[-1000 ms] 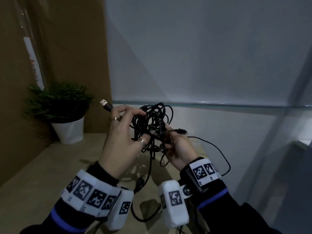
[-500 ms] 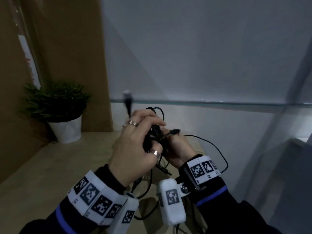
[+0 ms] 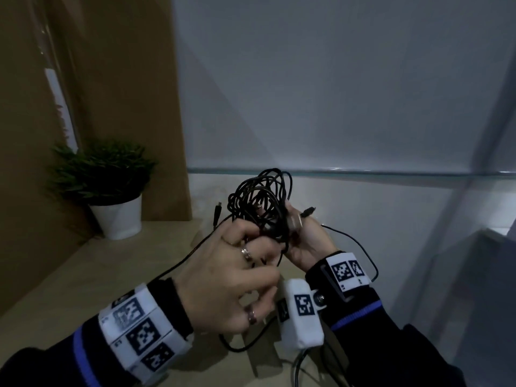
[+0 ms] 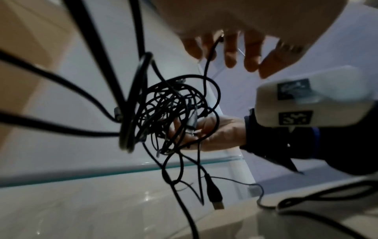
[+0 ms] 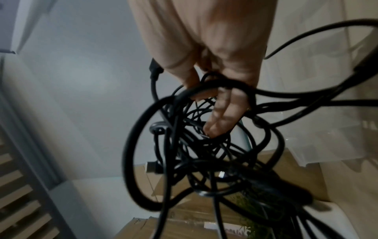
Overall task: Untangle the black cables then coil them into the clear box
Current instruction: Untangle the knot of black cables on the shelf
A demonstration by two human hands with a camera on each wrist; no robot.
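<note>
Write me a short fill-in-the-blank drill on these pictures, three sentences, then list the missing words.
1. The tangle of black cables is held up in the air by ____ hands.
2. The potted plant stands in a ____ pot on the wooden table.
3. A cable connector pokes out beside the ____ hand, while the left hand grips the tangle from the other side.

Missing words: both; white; right

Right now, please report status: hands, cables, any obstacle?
Left hand and right hand both grip cables. Cables one knot, held above table. Nothing coiled yet. No obstacle seen.
</note>
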